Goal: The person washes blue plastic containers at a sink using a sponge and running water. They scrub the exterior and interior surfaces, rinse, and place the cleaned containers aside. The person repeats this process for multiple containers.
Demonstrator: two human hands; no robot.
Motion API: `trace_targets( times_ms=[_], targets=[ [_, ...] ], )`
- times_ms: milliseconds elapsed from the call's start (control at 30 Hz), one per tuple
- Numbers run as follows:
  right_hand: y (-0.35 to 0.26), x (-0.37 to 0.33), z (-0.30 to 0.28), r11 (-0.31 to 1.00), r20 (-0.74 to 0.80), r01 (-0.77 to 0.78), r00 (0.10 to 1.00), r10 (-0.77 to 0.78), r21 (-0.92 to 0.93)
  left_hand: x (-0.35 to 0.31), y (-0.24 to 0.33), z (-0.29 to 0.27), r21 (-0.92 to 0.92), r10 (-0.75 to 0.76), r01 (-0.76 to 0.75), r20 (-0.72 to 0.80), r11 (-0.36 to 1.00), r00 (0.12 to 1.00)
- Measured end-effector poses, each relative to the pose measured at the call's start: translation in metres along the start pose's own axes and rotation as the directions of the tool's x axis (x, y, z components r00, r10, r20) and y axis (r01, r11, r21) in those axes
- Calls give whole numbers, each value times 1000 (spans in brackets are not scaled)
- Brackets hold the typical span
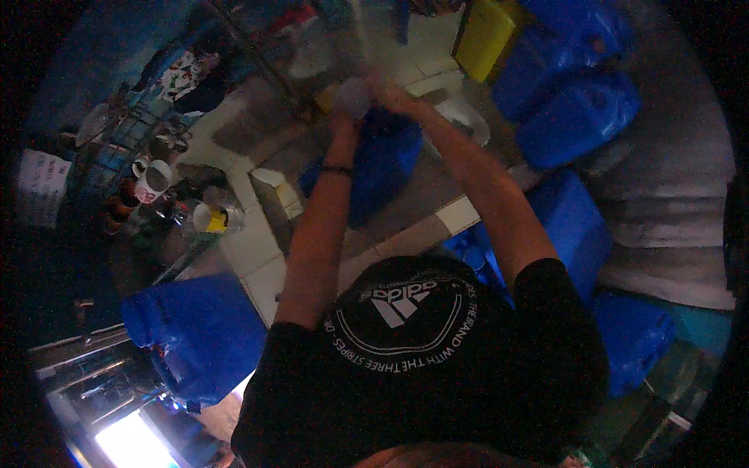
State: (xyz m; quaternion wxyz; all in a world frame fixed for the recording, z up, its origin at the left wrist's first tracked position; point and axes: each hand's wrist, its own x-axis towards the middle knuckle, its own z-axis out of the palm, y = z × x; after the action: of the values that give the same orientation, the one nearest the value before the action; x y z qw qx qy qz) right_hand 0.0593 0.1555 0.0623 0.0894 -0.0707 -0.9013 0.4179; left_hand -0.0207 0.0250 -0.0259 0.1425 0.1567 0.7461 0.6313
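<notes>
The person wears a black T-shirt [445, 405]; its short sleeves [542, 273] leave the forearms [316, 249] uncovered. White slanted bars [392, 310] and lettering [374, 294] mark the chest, inside a double curved line [390, 354] and an outer arc of small letters [409, 369]. A narrow dark band [336, 169] circles the left wrist [342, 148].

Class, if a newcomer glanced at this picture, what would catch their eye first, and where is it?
Probably the blue container in the upper middle, with the left hand and right hand blurred close together near its far end. More blue containers crowd the right side, with a yellow container near the top. A glaring white patch stands out at lower left.
</notes>
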Motion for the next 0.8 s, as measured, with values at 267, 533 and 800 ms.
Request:
trace_targets(
  times_ms=[267,533,800],
  targets=[
    [85,-6,55,860,186,-342,939,291,379,-13,-38,-26,413,115,-272,366,869,924],
    [96,-9,66,871,-18,86,996,-88,484,-33,-17,-55,34,-14,6,264,999,964],
    [40,-11,-3,1000,392,-9,920,12,-10,-64,32,-79,209,-65,15,235,978,970]
  ],
)
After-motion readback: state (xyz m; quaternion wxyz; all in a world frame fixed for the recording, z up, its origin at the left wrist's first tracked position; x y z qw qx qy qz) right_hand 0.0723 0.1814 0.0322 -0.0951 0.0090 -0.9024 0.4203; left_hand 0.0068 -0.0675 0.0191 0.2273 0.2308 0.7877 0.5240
